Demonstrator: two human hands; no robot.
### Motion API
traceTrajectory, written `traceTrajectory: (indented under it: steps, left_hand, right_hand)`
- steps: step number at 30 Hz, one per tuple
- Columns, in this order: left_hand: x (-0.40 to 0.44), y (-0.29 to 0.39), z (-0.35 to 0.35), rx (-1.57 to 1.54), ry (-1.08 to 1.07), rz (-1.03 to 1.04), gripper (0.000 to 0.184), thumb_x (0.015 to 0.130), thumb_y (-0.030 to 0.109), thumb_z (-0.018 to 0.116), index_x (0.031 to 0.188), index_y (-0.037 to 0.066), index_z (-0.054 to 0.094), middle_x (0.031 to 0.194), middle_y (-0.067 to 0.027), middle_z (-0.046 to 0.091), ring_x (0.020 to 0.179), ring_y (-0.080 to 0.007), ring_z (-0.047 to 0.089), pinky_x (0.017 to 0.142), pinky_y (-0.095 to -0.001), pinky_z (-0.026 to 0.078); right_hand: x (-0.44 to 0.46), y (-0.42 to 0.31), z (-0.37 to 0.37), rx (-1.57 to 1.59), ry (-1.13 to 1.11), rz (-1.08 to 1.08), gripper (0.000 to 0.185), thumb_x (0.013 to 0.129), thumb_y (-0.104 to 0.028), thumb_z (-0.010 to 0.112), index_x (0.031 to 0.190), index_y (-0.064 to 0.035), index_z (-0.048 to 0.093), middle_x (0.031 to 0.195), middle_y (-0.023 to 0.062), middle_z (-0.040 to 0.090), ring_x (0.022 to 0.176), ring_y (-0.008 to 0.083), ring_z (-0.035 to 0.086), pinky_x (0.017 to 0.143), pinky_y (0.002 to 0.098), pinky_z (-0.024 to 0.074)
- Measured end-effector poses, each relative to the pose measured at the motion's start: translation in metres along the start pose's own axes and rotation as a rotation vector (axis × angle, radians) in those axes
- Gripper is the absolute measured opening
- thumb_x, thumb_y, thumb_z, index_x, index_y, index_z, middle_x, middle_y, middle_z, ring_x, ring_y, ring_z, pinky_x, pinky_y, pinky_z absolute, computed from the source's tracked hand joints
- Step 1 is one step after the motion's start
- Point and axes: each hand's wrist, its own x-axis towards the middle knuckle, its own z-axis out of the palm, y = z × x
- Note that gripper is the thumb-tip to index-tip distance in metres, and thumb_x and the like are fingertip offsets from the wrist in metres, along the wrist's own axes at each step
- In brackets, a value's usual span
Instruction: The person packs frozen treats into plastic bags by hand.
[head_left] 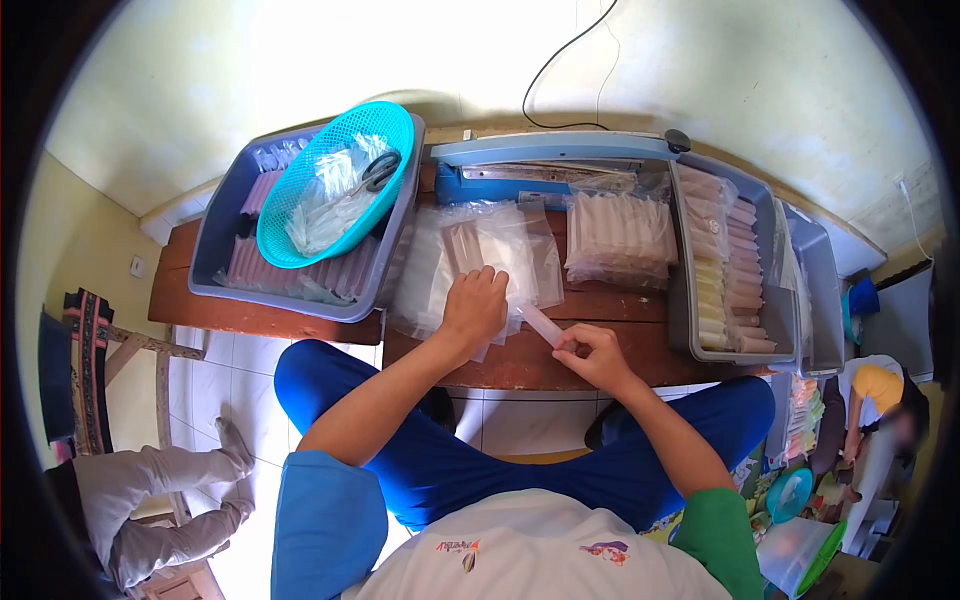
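Note:
My right hand (pixel 592 355) is closed on one end of a slim, pale pink filled plastic tube (pixel 541 326), its other end pointing at the clear plastic bags. My left hand (pixel 477 305) has its fingers curled down on a clear plastic bag (pixel 512 245), near its lower edge; the fingertips are partly hidden. Pink tubes (pixel 462 245) show through the bag just beyond those fingers. More clear bags (pixel 418 275) lie under and left of it. To the right sits a bundle of bagged pink tubes (pixel 620 235).
A blue bag sealer (pixel 510 187) lies along the wall. At left, a grey tub (pixel 372 290) of tubes bears a tilted turquoise basket (pixel 400 135) with plastic and scissors (pixel 381 171). A right-hand tub (pixel 685 320) holds pink and yellow tubes. Other people sit at both sides.

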Motion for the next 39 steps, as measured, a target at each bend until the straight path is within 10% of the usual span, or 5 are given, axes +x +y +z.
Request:
traceTrajectory:
  steps: [17, 32, 39]
  left_hand:
    - [0.001, -0.004, -0.013, -0.173, 0.179, -0.028, 0.011, 0.082, 0.013, 0.063, 0.082, 0.005, 0.056, 0.078, -0.0134, 0.059, 0.074, -0.0344, 0.062, 0.068, -0.0456, 0.046]
    - [0.002, -0.006, -0.009, -0.172, 0.163, 0.003, 0.011, 0.08, 0.012, 0.064, 0.085, 0.005, 0.058, 0.081, -0.0116, 0.057, 0.077, -0.0322, 0.06, 0.069, -0.0438, 0.047]
    - [0.004, -0.007, -0.006, -0.128, 0.11, 0.027, 0.014, 0.078, 0.01, 0.062, 0.09, 0.005, 0.063, 0.085, -0.0123, 0.06, 0.077, -0.0302, 0.064, 0.069, -0.0418, 0.047]
  right_hand:
    - [0.073, -0.005, 0.087, -0.234, 0.443, -0.292, 0.017, 0.083, 0.002, 0.063, 0.099, 0.0028, 0.065, 0.093, 0.0193, 0.063, 0.078, 0.0373, 0.065, 0.072, 0.043, 0.0537]
    - [0.131, 0.037, 0.079, -0.163, 0.24, -0.073, 0.05, 0.078, 0.0, 0.065, 0.126, 0.0031, 0.053, 0.102, 0.0215, 0.065, 0.094, 0.0393, 0.065, 0.08, 0.0395, 0.0528]
    - [0.145, 0.043, 0.072, -0.317, 0.098, 0.044, 0.03, 0.072, -0.002, 0.069, 0.101, 0.0007, 0.063, 0.086, 0.0185, 0.063, 0.084, 0.0372, 0.064, 0.068, 0.041, 0.0503]
